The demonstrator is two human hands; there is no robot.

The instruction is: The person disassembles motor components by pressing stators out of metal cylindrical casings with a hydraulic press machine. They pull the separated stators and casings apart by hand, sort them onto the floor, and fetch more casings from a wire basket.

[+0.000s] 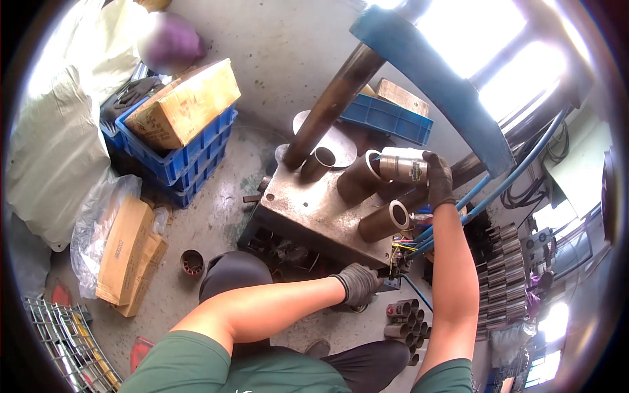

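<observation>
My right hand (440,180), in a dark glove, grips the outer end of a silver metal cylinder (403,165) with a printed label. The cylinder's other end is at the mouth of a wide, dark steel tube (360,178) standing on a heavy metal press table (314,206); whether it sits inside the tube I cannot tell. My left hand (358,285), in a grey glove, is closed low at the table's front edge, beside a small box with wires. What its fingers hold is hidden.
A narrower steel tube (384,221) and a short one (318,164) stand on the table. Above spans the blue press beam (432,78) on thick columns. Blue crates (177,164) with a carton are left; short metal cylinders (406,324) stand on the floor at right.
</observation>
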